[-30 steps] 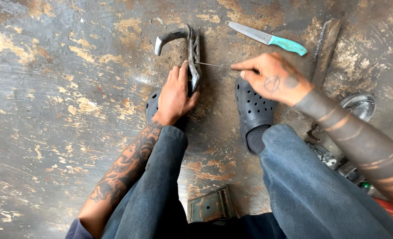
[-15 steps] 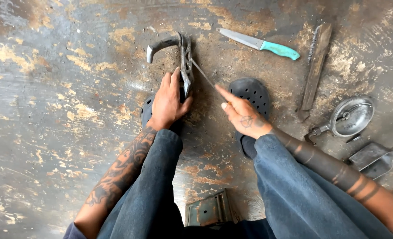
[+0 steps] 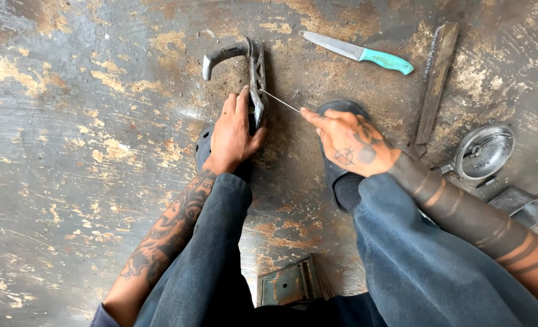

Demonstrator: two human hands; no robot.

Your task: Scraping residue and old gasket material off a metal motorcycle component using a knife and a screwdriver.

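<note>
Two knees in dark trousers nearest, a small metal box [image 3: 288, 283] between them on the floor. Further out, left hand [image 3: 232, 134] pressing a curved metal part [image 3: 254, 72] flat, fingers together over it; right hand [image 3: 348, 142] pinching a thin wire [image 3: 279, 101] whose tip meets the part, so work seemingly midway. Beyond, teal-handled knife [image 3: 358, 54] and file [image 3: 435, 79] lying untouched.

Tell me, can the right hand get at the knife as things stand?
Probably yes. The knife lies in the open on the floor beyond the right hand, nothing between them. But that hand is pinching a thin rod, so it is not free.
</note>
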